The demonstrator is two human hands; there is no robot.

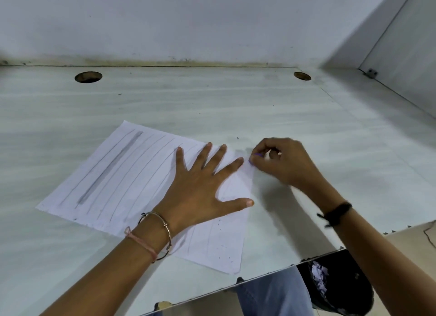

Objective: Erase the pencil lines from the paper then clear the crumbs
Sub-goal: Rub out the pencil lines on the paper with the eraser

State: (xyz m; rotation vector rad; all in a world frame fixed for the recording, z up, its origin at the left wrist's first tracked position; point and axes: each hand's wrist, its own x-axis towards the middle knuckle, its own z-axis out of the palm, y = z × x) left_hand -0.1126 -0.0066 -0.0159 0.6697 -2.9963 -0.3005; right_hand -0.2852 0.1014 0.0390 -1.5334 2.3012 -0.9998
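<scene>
Paper (113,174) lies flat on the desk (236,103), slightly skewed, near the front edge. Head view: left hand (200,188) is spread flat with straight fingers and presses the sheet down at its middle. Right hand (283,162) sits at the sheet's right edge, fingers curled, pinching a small purple item (256,155), probably the eraser. Pencil lines (111,167) are dark across the left half, including one broad shaded band; the right portion looks faint or clean. Dark crumbs (223,246) dot the near corner. Judgement: erasing partly done, most lines still to go, crumb clearing not begun.
</scene>
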